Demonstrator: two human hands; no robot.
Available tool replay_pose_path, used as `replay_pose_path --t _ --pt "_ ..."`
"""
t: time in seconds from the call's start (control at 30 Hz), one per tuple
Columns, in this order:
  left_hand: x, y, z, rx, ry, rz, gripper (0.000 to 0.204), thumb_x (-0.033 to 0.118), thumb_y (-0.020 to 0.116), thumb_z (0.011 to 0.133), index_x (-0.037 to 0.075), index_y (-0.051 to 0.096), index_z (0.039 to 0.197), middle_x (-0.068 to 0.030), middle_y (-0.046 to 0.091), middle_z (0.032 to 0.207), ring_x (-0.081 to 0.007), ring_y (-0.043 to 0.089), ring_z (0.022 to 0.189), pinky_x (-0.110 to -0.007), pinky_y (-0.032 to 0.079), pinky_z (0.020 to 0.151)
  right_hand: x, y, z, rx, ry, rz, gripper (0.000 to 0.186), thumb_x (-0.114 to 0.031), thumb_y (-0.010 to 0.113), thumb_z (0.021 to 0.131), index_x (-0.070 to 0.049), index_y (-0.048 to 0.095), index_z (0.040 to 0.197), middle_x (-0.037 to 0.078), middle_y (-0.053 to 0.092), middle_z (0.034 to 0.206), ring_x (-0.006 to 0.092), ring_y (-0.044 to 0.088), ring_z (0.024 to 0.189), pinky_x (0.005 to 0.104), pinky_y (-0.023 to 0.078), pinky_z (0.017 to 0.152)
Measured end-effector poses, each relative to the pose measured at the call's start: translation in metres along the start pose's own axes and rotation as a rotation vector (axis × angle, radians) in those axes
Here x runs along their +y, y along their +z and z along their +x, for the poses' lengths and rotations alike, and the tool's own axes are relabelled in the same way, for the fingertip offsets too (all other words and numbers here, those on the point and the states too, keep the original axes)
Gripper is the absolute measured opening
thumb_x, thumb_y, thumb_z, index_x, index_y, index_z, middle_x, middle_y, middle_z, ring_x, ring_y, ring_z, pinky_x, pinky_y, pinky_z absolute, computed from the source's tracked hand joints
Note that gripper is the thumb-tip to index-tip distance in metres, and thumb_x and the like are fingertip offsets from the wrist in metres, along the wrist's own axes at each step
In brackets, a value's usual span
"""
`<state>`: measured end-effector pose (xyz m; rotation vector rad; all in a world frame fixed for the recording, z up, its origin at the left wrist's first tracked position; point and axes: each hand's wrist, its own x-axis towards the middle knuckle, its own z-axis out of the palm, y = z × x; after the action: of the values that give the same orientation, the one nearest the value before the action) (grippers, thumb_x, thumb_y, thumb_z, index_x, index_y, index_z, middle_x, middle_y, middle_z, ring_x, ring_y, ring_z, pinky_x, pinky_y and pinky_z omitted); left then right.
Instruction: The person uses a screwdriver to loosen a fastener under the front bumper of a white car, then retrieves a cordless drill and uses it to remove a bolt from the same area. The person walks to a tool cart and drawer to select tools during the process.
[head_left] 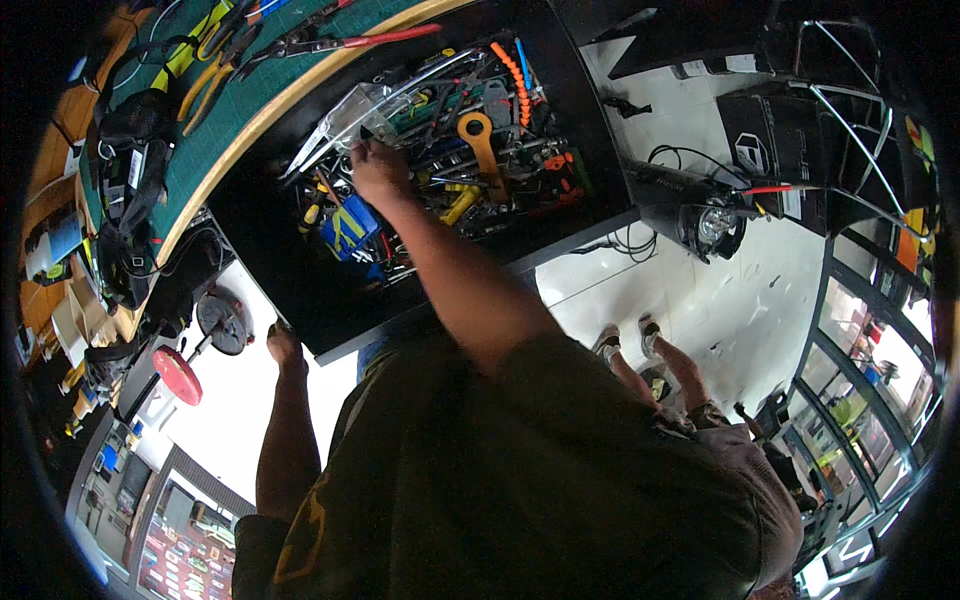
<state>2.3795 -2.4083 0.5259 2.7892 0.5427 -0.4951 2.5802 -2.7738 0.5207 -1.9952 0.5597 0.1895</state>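
My right hand (380,172) reaches into a black drawer (262,232) full of loose tools. Its fingers are closed at the near edge of a clear plastic package (362,112), which lies tilted over the heap. Right of that hand are a yellow ring-ended wrench (480,150) and an orange coiled piece (512,82). Just below it sits a blue and yellow pack (352,226), beside a yellow-handled tool (460,204). My left hand (285,346) hangs low outside the drawer's left corner, looking closed; whatever is in it is hidden.
Above the drawer curves a wood-edged bench with a green mat (262,105), carrying red-handled pliers (385,37) and yellow-handled scissors (205,95). A red round-topped stand (178,375) is at left. Black boxes (765,150) and a lamp (712,225) stand right. Another person's legs (650,370) show on the floor.
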Motion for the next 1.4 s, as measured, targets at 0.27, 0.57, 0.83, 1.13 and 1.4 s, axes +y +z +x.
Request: replay_pose_path --t 0.27,0.57,0.83,1.13,1.4 --pt "-0.012 -0.009 -0.024 -0.103 -0.232 -0.298 0.025 0.021 0.052 0.084 -0.002 0.062 0.086 -0.0117 0.060 0.069 -0.0227 0.055 0.063 -0.036 0.044 0.064 0.119 -0.142 0.008 0.360 0.495 0.058 0.023 -0.010 0.058 0.081 -0.001 0.060 0.102 0.016 0.063 0.098 0.0332 0.062 0.088 0.0414 0.048 0.075" --pt "-0.031 -0.014 -0.047 -0.250 -0.296 -0.281 0.022 0.019 0.052 0.083 0.000 0.061 0.084 -0.0080 0.057 0.069 -0.0186 0.051 0.063 -0.033 0.043 0.062 0.155 -0.064 0.031 0.190 0.377 -0.285 0.032 -0.020 0.053 0.086 0.000 0.055 0.111 0.022 0.061 0.106 0.0379 0.060 0.099 0.0457 0.048 0.082" --pt "-0.034 -0.014 -0.051 -0.291 0.159 0.004 0.015 0.014 0.049 0.086 0.004 0.060 0.082 -0.0017 0.054 0.067 -0.0122 0.047 0.060 -0.030 0.040 0.057 0.100 -0.104 0.004 0.167 0.468 0.237 0.054 -0.024 0.057 0.084 -0.001 0.039 0.130 0.022 0.052 0.124 0.0376 0.054 0.109 0.0452 0.042 0.091" --pt "-0.008 -0.033 -0.062 -0.253 -0.335 -0.365 0.014 0.015 0.053 0.085 0.005 0.062 0.087 -0.0016 0.055 0.069 -0.0126 0.048 0.062 -0.030 0.041 0.062 0.147 -0.238 0.074 -0.486 0.204 -0.592 0.033 -0.018 0.050 0.082 0.001 0.064 0.106 0.022 0.061 0.113 0.0333 0.061 0.102 0.0416 0.046 0.088" --pt "0.006 -0.010 -0.143 -0.261 -0.503 -0.470 0.016 0.015 0.053 0.086 0.004 0.062 0.093 -0.0030 0.057 0.072 -0.0135 0.050 0.063 -0.030 0.042 0.062 0.139 -0.222 0.066 -0.372 0.330 -0.803 0.031 -0.016 0.050 0.086 0.001 0.064 0.109 0.022 0.057 0.121 0.0333 0.058 0.110 0.0419 0.047 0.091"
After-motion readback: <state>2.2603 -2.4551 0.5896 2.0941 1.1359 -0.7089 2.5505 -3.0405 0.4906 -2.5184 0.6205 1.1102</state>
